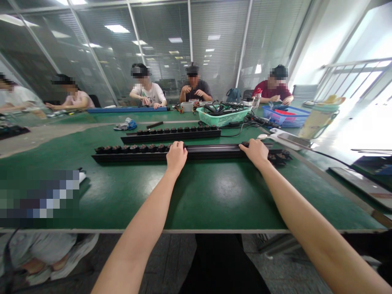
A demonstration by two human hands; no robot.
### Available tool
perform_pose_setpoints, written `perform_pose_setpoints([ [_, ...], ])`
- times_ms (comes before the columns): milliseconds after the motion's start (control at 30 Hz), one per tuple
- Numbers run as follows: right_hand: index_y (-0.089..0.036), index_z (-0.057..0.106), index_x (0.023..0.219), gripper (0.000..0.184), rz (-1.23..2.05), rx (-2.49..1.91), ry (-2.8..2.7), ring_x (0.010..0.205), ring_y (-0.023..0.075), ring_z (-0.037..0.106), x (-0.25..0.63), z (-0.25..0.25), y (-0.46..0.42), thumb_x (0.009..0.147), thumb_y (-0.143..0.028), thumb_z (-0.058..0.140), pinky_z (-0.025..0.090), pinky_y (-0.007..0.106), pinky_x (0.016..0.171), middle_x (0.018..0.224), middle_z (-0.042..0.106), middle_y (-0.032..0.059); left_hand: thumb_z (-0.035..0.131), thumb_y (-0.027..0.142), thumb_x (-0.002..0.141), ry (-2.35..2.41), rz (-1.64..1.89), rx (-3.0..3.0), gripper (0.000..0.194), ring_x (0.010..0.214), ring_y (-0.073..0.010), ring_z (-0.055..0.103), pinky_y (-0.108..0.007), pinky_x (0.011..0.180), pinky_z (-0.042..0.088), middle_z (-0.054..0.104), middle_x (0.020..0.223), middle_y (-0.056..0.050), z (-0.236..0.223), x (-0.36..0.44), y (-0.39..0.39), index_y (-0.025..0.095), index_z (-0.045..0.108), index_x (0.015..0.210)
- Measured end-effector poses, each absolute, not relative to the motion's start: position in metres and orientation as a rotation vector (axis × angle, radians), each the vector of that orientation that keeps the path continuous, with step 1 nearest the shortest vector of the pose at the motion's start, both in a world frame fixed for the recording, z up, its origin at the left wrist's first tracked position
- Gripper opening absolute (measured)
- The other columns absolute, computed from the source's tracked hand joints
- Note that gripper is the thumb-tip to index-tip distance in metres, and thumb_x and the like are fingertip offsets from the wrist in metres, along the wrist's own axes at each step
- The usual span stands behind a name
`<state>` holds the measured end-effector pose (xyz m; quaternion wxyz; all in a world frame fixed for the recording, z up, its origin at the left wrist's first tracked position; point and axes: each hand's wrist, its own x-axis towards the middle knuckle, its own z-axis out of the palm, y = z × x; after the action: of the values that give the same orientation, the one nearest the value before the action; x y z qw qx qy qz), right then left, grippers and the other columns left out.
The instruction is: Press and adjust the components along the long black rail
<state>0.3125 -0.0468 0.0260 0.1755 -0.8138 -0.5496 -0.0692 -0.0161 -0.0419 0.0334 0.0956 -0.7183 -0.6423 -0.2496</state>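
A long black rail [211, 152] lies across the green table in front of me, with a row of round black pieces along its left part. My left hand [177, 157] is closed on the rail near its middle, just right of that row. Farther right, my right hand [257, 152] grips it too, thumb pointing inward. The stretch between my hands looks smooth, with no round pieces showing. More small pieces show at the rail's right end, partly behind my right hand. A second black rail [171, 134] with similar round pieces lies parallel just behind.
Behind the rails stand a green basket [225, 116] full of cables and a blue basket [286, 118]. A phone [294, 139] lies at the right near a yellowish cup [320, 118]. Blue-grey gloves [126, 124] lie back left. Several people sit across the table.
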Motion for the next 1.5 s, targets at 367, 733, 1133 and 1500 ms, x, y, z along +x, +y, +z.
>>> perform_pose_setpoints([
  [367, -0.013, 0.072, 0.117, 0.050, -0.210, -2.274, -1.561, 0.108, 0.0322, 0.067, 0.311, 0.024, -0.051, 0.101, -0.056, 0.051, 0.049, 0.037, 0.084, 0.119, 0.068, 0.0207, 0.047, 0.024, 0.102, -1.893, -0.755, -2.136, 0.027, 0.120, -0.0259, 0.061, -0.034, 0.088, 0.056, 0.063, 0.130, -0.012, 0.032, -0.016, -0.041, 0.020, 0.062, 0.125],
  [733, -0.012, 0.071, 0.117, 0.050, -0.225, -2.262, -1.582, 0.109, 0.0315, 0.067, 0.312, 0.023, -0.053, 0.102, -0.055, 0.050, 0.050, 0.037, 0.085, 0.120, 0.068, 0.0213, 0.048, 0.024, 0.101, -1.890, -0.766, -2.130, 0.028, 0.120, -0.0262, 0.061, -0.035, 0.089, 0.057, 0.064, 0.130, -0.011, 0.032, -0.016, -0.042, 0.020, 0.063, 0.125],
  [1133, -0.012, 0.071, 0.115, 0.053, -0.124, -2.231, -1.620, 0.109, 0.0305, 0.066, 0.328, 0.021, -0.046, 0.098, -0.059, 0.054, 0.048, 0.034, 0.084, 0.118, 0.071, 0.0196, 0.047, 0.025, 0.102, -1.894, -0.765, -2.135, 0.029, 0.120, -0.0260, 0.061, -0.035, 0.089, 0.057, 0.063, 0.130, -0.012, 0.032, -0.016, -0.042, 0.021, 0.063, 0.125],
  [1500, -0.012, 0.078, 0.104, 0.052, -0.096, -2.211, -1.624, 0.104, 0.0304, 0.067, 0.330, 0.021, -0.046, 0.097, -0.058, 0.055, 0.049, 0.035, 0.083, 0.109, 0.073, 0.0194, 0.047, 0.024, 0.101, -1.903, -0.769, -2.142, 0.029, 0.120, -0.0258, 0.060, -0.035, 0.091, 0.057, 0.063, 0.130, -0.012, 0.033, -0.016, -0.043, 0.021, 0.063, 0.125],
])
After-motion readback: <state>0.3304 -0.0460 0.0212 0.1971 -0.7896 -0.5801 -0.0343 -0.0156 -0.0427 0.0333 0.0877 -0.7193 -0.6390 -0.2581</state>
